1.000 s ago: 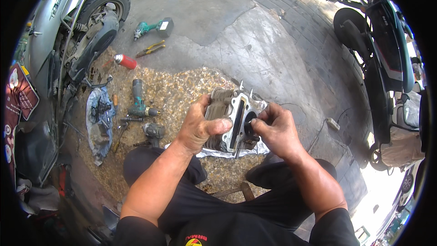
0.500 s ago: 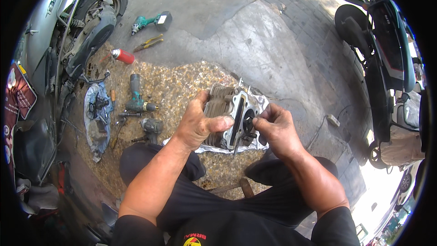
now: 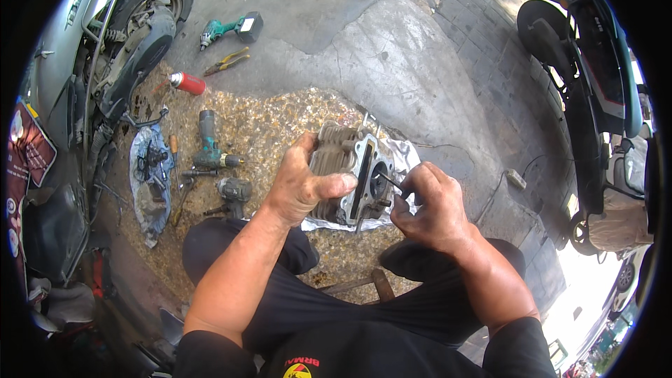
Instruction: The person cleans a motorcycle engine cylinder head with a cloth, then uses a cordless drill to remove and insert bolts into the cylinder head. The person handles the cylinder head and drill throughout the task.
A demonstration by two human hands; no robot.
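Observation:
A finned engine cylinder [image 3: 330, 162] sits tilted on a crumpled silvery-white sheet [image 3: 404, 156] on the ground between my knees. My left hand [image 3: 306, 185] is wrapped round its finned side, with the thumb lying across the flat metal flange [image 3: 367, 152]. A dark round bore [image 3: 379, 180] opens in the flange, facing right. Just right of the bore, my right hand [image 3: 435, 208] pinches a thin dark rod [image 3: 392, 182] between thumb and fingers. Its tip points at the bore; whether it touches anything inside cannot be made out. Metal studs [image 3: 371, 122] project from the cylinder's far end.
At left lie a green cordless drill [image 3: 208, 147], a grey power tool [image 3: 234, 192], and a blue cloth [image 3: 141, 157] with small parts. Farther off are a red spray can [image 3: 187, 83], yellow-handled pliers [image 3: 228, 61] and another drill [image 3: 222, 30]. Motorbikes [image 3: 143, 42] flank both sides.
My right hand has drawn back to the right and slightly down from the bore. The thin rod now shows between its fingers and the bore. My left hand keeps its hold.

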